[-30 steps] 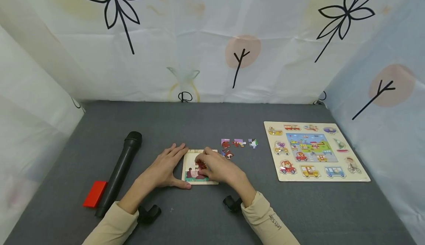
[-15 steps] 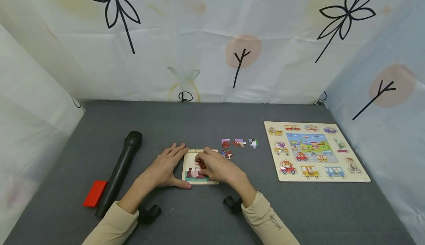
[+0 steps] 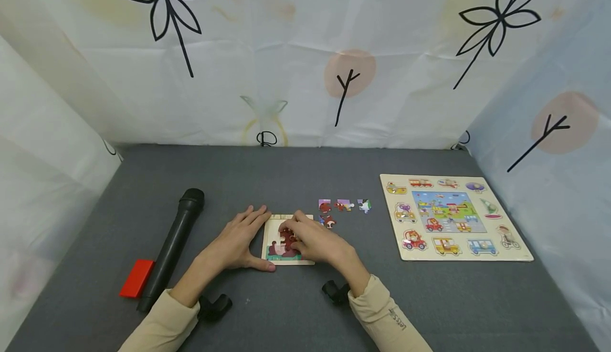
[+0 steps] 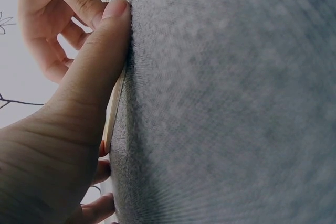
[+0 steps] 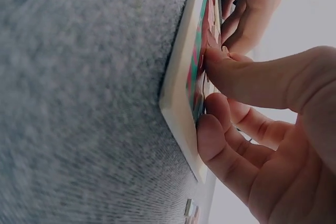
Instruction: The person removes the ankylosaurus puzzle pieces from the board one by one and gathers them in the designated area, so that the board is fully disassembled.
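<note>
A small wooden puzzle board (image 3: 271,229) lies on the table in front of me, its lower part filled with brown, pink and green pieces (image 3: 281,251). Spread along its left edge, my left hand (image 3: 238,242) steadies it, fingers fairly straight. In the left wrist view the left thumb (image 4: 97,51) presses against the board's side. Over the board's right half, my right hand (image 3: 317,239) pinches a reddish-brown puzzle piece (image 3: 288,238) between thumb and fingers. That piece is partly covered by the fingers. The right wrist view shows fingertips (image 5: 211,135) low against the board's surface.
Several loose puzzle pieces (image 3: 324,207) lie just beyond the right hand. Farther right is a large wooden vehicle puzzle (image 3: 406,246). On the left a black microphone (image 3: 174,246) rests beside a red block (image 3: 137,279). Printed fabric walls (image 3: 305,34) surround the table.
The reddish-brown piece has shifted slightly and now sits closer to the pieces below it in the board. My left hand has stayed in place.
</note>
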Demonstrator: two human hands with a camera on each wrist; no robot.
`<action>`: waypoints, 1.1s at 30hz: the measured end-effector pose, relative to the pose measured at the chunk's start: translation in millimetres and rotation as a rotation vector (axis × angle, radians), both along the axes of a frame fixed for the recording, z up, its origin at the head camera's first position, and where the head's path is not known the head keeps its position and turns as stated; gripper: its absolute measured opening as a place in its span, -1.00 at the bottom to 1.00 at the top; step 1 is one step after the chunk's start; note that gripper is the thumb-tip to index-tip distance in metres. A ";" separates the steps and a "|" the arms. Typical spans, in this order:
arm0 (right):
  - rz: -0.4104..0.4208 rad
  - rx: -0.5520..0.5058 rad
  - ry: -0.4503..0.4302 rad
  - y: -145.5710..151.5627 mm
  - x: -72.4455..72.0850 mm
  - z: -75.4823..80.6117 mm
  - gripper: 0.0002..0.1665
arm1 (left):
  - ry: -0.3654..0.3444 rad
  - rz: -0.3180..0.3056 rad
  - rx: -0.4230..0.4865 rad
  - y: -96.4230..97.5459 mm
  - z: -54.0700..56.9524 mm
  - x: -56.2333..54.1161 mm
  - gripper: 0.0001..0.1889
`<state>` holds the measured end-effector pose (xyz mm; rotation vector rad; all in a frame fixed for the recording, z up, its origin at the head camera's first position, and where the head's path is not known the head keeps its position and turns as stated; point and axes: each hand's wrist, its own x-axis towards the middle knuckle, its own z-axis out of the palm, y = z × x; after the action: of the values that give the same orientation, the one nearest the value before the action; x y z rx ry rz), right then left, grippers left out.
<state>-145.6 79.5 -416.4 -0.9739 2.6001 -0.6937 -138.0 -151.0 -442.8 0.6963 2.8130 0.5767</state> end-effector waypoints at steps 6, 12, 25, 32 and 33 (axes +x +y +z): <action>0.011 -0.015 0.000 1.2 0.6 -1.2 -0.62 | -0.003 0.004 -0.002 0.7 -0.8 -0.2 0.27; 0.015 -0.028 0.025 2.5 1.3 -2.3 -0.63 | -0.003 0.008 0.004 0.7 -2.3 -0.4 0.27; 0.000 -0.044 0.069 17.4 -3.5 5.5 -0.61 | -0.001 0.004 0.012 -1.2 -3.1 0.2 0.27; -0.036 -0.046 0.072 36.8 -6.6 12.4 -0.63 | -0.005 0.006 0.005 -0.4 -2.6 -0.1 0.27; -0.042 -0.042 0.072 39.9 -7.2 13.2 -0.63 | -0.004 0.006 0.005 -0.3 -2.6 -0.2 0.27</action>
<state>-152.7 119.4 -403.2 -0.9766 2.6855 -0.7390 -138.2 -151.3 -445.4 0.6874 2.8112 0.5852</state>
